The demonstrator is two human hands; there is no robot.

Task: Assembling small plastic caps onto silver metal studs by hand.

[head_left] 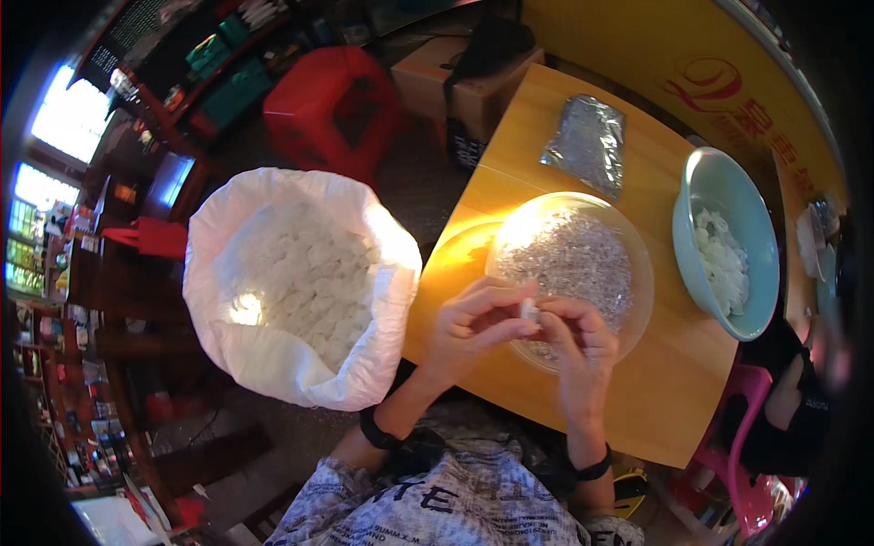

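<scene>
Clock: the middle is where my two hands meet, and 12 is at the top of my view.
Small white piece: it [530, 310] is right at the middle, up between my fingertips.
Left hand: my left hand [469, 329] comes in from 8 o'clock, and its thumb and pointing finger pinch the small white piece.
Right hand: my right hand [583, 341] comes in from 5 o'clock, and its thumb and finger pinch the other side of that piece.
Wrists: I see a black band [376, 429] on the left one and another on the right.
Pale bowl: this round bowl [641, 282] sits at 1 o'clock, full of shiny clear bits [574, 259]. My hands are over its near edge.
White sack: it [399, 282] stands wide open at 9 o'clock, with lots of whitish lumps [309, 273] inside.
Blue-green bowl: it [728, 187] is between 2 and 3 o'clock, with white pieces [721, 268] in it.
Silver packet: it [587, 141] lies flat on the yellow-brown table [637, 409], just past 12 o'clock.
Red stool: it [319, 105] is between 10 and 11 o'clock.
Pink chair: it [742, 446] is at 4 o'clock.
</scene>
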